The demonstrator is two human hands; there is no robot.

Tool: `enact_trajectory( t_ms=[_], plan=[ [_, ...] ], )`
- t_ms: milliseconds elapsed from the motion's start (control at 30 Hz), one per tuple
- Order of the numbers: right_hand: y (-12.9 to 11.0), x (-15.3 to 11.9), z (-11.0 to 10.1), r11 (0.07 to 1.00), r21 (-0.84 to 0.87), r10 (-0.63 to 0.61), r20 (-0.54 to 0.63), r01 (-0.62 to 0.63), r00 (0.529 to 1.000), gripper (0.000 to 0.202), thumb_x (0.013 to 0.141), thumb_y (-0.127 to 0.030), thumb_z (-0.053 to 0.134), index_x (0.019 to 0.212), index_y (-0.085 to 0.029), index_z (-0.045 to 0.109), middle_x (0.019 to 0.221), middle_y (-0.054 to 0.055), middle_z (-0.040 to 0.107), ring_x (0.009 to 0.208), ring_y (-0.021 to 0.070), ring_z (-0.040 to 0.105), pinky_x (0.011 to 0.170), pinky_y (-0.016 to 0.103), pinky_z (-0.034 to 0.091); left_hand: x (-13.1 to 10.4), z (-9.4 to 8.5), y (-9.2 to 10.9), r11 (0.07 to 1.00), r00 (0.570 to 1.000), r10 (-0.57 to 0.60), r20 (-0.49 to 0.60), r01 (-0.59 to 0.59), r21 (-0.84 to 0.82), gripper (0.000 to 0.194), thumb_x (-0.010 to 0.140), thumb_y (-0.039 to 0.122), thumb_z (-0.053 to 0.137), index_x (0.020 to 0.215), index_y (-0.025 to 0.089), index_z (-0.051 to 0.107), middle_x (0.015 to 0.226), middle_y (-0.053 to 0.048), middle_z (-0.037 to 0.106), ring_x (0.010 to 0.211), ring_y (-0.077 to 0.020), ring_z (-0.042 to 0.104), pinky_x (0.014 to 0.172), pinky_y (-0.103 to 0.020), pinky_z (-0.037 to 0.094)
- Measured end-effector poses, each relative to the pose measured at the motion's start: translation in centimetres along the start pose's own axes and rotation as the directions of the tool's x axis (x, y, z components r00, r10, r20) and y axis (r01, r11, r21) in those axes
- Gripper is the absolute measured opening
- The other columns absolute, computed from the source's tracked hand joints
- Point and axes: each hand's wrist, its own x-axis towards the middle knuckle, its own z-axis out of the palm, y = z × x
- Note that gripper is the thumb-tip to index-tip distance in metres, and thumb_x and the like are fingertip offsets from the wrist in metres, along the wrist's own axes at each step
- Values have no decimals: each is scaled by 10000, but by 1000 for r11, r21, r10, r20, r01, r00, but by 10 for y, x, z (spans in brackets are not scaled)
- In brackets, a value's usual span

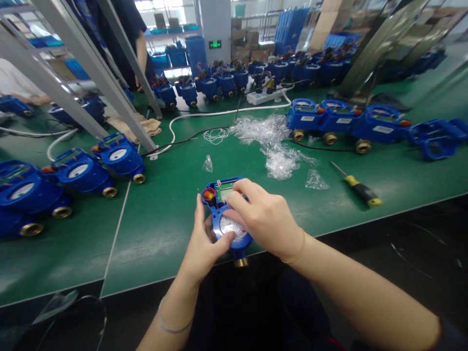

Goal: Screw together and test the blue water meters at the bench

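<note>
A blue meter [218, 214] with a brass fitting sits at the table's front edge, its top housing showing a circuit board and a round red-orange part. Around its left side wraps my left hand [205, 243], thumb on the round dial. My right hand [265, 214] is over the meter's right side, fingers curled and pinched near the circuit board. What the right fingertips hold, if anything, is hidden.
Blue meters [78, 170] stand at left, and more [338, 119] at right. Crumpled clear plastic [280, 163] lies behind the hands. A yellow-black screwdriver [360, 189] rests at right. A white power strip [266, 96] and cables lie further back. A person [141, 48] stands behind the metal frame.
</note>
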Motion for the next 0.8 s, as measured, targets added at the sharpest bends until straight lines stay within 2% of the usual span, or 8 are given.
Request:
enact_trajectory(
  t_ms=[167,267,400,567,667,733,800],
  plan=[
    [-1,-4,3,997,-27,-70,-2,70,998,85,957,-186,593,883,-167,629,926,77,660,785,210,590,575,301,431,-1,1,2,999,1000,-24,5,24,-28,1227,743,343,832,1591,247,-50,1487,-184,495,1275,-312,592,1057,-444,522],
    [0,-4,1,997,-22,-76,9,76,997,102,959,-157,572,875,-163,629,917,74,656,791,208,591,578,299,426,1,1,-1,999,1000,-16,-3,16,-30,1248,720,339,849,1591,261,-41,1526,-182,443,1258,-311,602,1068,-459,515],
    [1,-1,-2,996,-26,-88,21,88,996,79,945,-207,621,882,-160,629,904,73,647,787,212,593,557,301,417,2,0,-6,999,1000,-11,-17,11,-31,1269,688,289,867,1591,292,-26,1577,-164,368,1256,-298,602,1082,-470,504],
    [0,-1,3,994,-43,-96,16,96,995,90,948,-185,600,862,-166,619,865,65,637,761,208,587,545,300,414,2,0,-8,999,1000,-15,-24,14,-33,1233,720,266,841,1592,292,-30,1524,-170,441,1195,-290,642,1072,-489,510],
    [0,-4,2,1000,19,-1,14,1,1000,103,931,-129,573,845,-179,600,909,69,642,815,212,603,580,295,446,2,0,-6,999,999,-14,-35,13,-36,1238,713,258,846,1591,294,-26,1525,-166,439,1223,-291,625,1089,-498,491],
    [2,-7,-3,984,136,116,2,-115,993,115,882,-86,587,840,-193,579,938,59,638,852,206,616,625,290,480,2,1,-5,999,999,-28,-37,27,-41,1246,694,264,860,1592,289,-4,1534,-165,427,1243,-294,612,1098,-496,480],
    [6,-11,-8,924,297,263,-27,-243,965,148,827,-76,613,829,-209,547,968,49,628,899,203,627,711,307,521,1,2,-3,998,998,-46,-48,43,-47,1241,679,273,871,1592,287,31,1539,-160,426,1270,-300,592,1103,-490,474]
  ],
)
